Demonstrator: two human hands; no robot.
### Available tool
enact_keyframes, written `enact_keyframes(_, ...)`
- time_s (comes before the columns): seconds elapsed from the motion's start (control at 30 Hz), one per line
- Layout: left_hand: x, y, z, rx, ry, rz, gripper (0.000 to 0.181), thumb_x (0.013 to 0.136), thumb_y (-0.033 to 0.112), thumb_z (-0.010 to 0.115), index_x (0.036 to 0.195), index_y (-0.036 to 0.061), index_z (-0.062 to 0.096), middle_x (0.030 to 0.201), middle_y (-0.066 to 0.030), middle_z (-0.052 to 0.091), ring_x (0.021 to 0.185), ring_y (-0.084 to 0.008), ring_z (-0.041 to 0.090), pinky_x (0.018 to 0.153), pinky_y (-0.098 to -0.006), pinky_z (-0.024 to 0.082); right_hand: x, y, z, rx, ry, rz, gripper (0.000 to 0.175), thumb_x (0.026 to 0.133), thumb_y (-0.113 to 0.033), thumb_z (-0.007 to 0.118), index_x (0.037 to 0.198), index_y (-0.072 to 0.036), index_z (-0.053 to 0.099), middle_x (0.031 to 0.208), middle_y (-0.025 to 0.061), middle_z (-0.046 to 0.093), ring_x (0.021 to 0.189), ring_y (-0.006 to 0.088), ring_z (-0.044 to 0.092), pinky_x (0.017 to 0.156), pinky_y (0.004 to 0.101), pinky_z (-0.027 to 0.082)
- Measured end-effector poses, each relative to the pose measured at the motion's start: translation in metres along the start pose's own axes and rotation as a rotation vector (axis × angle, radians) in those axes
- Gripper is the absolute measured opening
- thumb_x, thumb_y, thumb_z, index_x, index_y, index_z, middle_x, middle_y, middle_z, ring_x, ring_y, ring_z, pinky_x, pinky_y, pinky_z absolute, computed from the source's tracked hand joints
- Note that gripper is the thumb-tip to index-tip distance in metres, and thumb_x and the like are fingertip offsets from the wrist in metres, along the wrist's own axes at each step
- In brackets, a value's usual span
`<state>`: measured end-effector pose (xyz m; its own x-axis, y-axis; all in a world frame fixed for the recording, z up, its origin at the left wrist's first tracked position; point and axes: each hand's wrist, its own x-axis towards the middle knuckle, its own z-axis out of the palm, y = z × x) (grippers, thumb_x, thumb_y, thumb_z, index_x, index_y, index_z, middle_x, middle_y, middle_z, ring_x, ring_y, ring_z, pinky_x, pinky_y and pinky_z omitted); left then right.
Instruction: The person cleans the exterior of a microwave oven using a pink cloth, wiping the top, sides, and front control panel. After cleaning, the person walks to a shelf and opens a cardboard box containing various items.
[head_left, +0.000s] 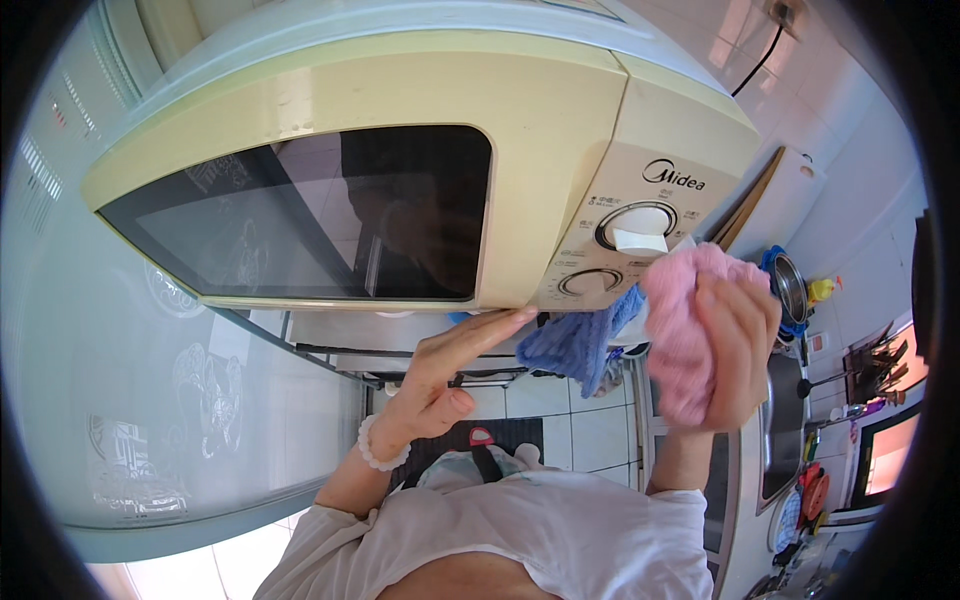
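Observation:
A cream Midea microwave oven (555, 112) stands before me with its dark-windowed door closed. Its control panel on the right carries an upper dial (640, 229) and a lower dial (591, 283). My right hand (739, 345) grips a bunched pink cloth (686, 322) beside the panel's lower right edge; both look slightly blurred. Whether the cloth touches the panel, I cannot tell. My left hand (442, 367) holds nothing, its fingertips at the microwave's bottom edge, left of the panel. Below that edge hangs a blue fluffy cloth (574, 349).
A pale refrigerator (262, 420) with floral patterns fills the left side. On the right are cutting boards (780, 195), a metal pot (787, 285), a sink (780, 427) and a knife rack (874, 371). A black power cord (757, 64) runs along the tiled wall. A dark mat (517, 435) lies on the floor.

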<state>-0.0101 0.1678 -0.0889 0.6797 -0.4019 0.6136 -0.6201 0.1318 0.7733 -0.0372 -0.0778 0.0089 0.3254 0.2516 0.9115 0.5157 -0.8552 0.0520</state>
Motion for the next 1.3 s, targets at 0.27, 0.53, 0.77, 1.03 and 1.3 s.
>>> enact_keyframes(0.27,-0.001,0.003,0.002,0.019,0.011,-0.010,0.086,0.098,0.065,0.039,0.139,-0.0104,0.050,0.140,-0.0255,0.055,0.133,-0.0388,0.052,0.113,-0.0437,0.036,0.023,-0.009,0.048,-0.030,0.013,-0.205,0.050,0.063,0.000,0.084,0.110,-0.004,0.070,0.120,0.0100,0.063,0.109,0.0318,0.055,0.092,0.0391,0.049)
enact_keyframes(0.53,-0.001,0.007,0.005,0.044,0.015,-0.075,0.097,0.094,0.074,0.034,0.138,-0.0104,0.050,0.139,-0.0253,0.056,0.133,-0.0367,0.052,0.114,-0.0449,0.034,0.025,0.014,0.047,-0.084,0.087,-0.386,0.046,0.064,-0.002,0.083,0.109,-0.003,0.069,0.117,0.0114,0.063,0.102,0.0315,0.056,0.083,0.0384,0.049)
enact_keyframes(0.77,0.000,0.003,0.000,0.030,-0.035,0.024,0.083,0.099,0.061,0.041,0.142,-0.0091,0.046,0.145,-0.0240,0.052,0.137,-0.0376,0.048,0.115,-0.0438,0.033,0.022,0.030,0.039,-0.095,0.156,-0.374,0.037,0.069,-0.007,0.081,0.103,0.002,0.069,0.104,0.0150,0.065,0.089,0.0339,0.060,0.072,0.0404,0.053)
enact_keyframes(1.03,-0.003,-0.002,-0.002,0.030,-0.049,0.037,0.079,0.101,0.058,0.042,0.143,-0.0091,0.045,0.146,-0.0227,0.051,0.137,-0.0362,0.048,0.115,-0.0422,0.033,0.011,0.026,0.026,-0.033,0.065,-0.215,0.044,0.068,-0.006,0.079,0.108,0.005,0.065,0.104,0.0186,0.064,0.091,0.0378,0.062,0.082,0.0450,0.052)
enact_keyframes(1.3,-0.003,0.001,-0.002,0.047,-0.041,0.024,0.080,0.100,0.060,0.042,0.144,-0.0064,0.046,0.146,-0.0221,0.051,0.137,-0.0356,0.048,0.115,-0.0420,0.033,0.005,0.000,0.022,0.061,0.132,-0.167,0.044,0.069,-0.014,0.081,0.108,-0.001,0.067,0.107,0.0147,0.064,0.095,0.0355,0.063,0.084,0.0444,0.052)
